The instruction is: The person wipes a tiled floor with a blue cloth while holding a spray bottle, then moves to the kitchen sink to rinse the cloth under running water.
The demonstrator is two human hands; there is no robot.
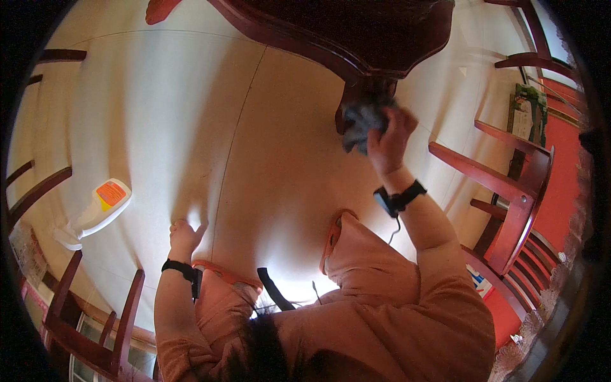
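Note:
My right hand [393,139] grips a crumpled grey cloth [361,126]. The cloth is against the dark reddish-brown wooden table leg [344,102], hiding part of it. On the left, my left hand [185,237] is low over the pale tiled floor, with nothing in it. Its thumb stands apart from the loosely bent fingers; whether it touches the floor I cannot tell. A white spray bottle [95,219] with an orange and yellow label is to the left of that hand.
Above the leg spreads the dark carved table base [356,32]. Wooden chairs stand on both sides, one chair [496,172] close to my right arm and another chair [95,337] at the lower left. A green printed box [528,114] lies beyond the right chair, beside red cloth [560,172].

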